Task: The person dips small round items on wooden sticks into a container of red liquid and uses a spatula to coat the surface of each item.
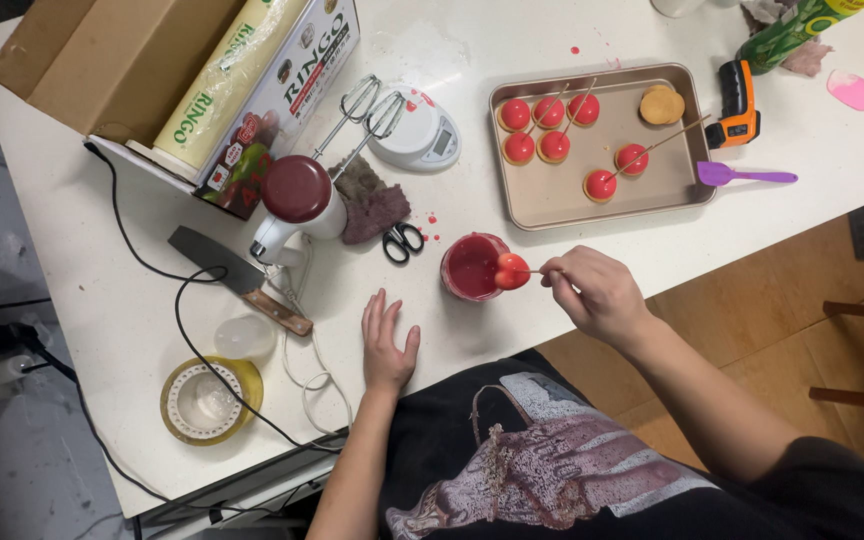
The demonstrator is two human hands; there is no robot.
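Skewered fruit (511, 270): red-glazed, over cup (472, 267); right hand (597, 295) pinching its stick, best turned slowly to drain; left hand (387, 340) flat, empty, on table (102, 290).

1 head-worn view looks steeply down on the white table (102, 300) from close above (near edge at the wearer's torso).

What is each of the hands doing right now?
Left hand: open, flat on the white table, holding nothing.
Right hand: closed on a skewer carrying a red glazed ball.
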